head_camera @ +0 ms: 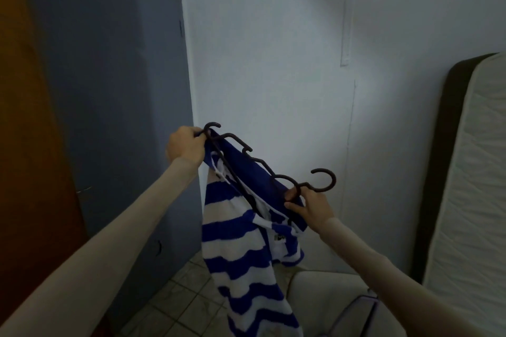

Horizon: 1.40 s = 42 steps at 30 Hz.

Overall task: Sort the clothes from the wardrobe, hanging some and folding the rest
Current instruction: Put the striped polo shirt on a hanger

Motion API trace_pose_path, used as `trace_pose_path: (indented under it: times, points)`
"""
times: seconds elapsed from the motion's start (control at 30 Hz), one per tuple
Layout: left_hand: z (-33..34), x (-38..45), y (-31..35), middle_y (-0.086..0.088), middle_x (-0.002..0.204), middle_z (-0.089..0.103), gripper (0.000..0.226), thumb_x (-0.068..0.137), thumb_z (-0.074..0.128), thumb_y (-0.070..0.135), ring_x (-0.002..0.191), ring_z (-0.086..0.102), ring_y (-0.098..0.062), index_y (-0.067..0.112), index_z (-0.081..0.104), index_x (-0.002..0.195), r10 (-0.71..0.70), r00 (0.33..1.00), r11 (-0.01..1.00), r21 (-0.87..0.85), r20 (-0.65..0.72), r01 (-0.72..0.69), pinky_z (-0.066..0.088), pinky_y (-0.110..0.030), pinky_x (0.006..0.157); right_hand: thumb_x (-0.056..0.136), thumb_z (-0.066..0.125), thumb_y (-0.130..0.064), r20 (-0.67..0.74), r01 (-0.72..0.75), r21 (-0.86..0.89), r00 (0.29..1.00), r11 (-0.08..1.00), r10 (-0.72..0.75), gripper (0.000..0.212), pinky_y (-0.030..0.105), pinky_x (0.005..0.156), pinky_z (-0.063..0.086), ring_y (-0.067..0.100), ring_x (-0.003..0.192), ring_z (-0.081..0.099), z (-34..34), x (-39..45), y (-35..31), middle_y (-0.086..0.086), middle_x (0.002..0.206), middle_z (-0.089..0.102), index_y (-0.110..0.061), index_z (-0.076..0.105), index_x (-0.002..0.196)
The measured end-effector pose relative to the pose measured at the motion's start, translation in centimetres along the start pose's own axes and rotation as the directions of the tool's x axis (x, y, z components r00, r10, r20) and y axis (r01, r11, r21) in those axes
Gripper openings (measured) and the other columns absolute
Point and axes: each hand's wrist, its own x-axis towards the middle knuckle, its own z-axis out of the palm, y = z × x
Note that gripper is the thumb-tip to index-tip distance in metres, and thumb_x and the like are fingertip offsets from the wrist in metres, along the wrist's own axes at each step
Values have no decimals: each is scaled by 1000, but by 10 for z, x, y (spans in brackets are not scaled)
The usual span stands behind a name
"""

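Note:
A blue and white striped garment (241,249) hangs from a dark wavy hanger (257,164) that has a hook at each end. I hold the hanger up in front of the wall, tilted down to the right. My left hand (186,148) grips its upper left end beside one hook. My right hand (309,208) pinches its lower right end just under the other hook (325,180). The cloth drapes down between my arms toward the floor.
A grey wardrobe door (109,104) stands at the left, with an orange-brown panel (27,145) beside it. A mattress (471,172) leans on the wall at the right. A pale cushioned seat (323,301) sits below, on a tiled floor (186,295).

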Motion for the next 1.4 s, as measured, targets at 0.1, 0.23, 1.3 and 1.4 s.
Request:
trace_pose_path:
  times: [0.1,0.23,1.3,1.4]
  points:
    - [-5,10,3,-9,86,61,27,96,51,22,67,50,-19,5,69,107,-93,996,976,-195,10,93,38,-24,53,87,61,-34,-62,3,-302,998,953,-23,19,40,97,37,23,97,58,-3,5,2,3,106,61,-18,63,96]
    - [-6,18,8,-9,77,54,26,93,56,12,58,42,-15,-1,57,70,-252,956,842,-452,153,294,36,-21,49,86,63,-37,-142,19,-289,988,957,-62,20,41,96,36,20,90,61,-6,7,-10,0,98,66,-20,64,95]
    - [3,-15,-10,-8,110,67,31,96,50,35,98,60,-27,16,70,110,251,936,924,229,246,-307,44,-30,73,95,45,-26,36,28,-691,999,722,-5,19,37,90,18,19,103,51,19,-4,-28,-3,102,64,-23,62,103]
    - [23,-29,-8,-6,108,68,28,94,52,33,96,61,-24,16,71,105,282,876,900,208,390,-382,47,-30,74,97,42,-35,-32,-6,-635,999,773,-18,21,35,92,21,16,106,49,12,-2,-40,-6,103,62,-28,61,104]
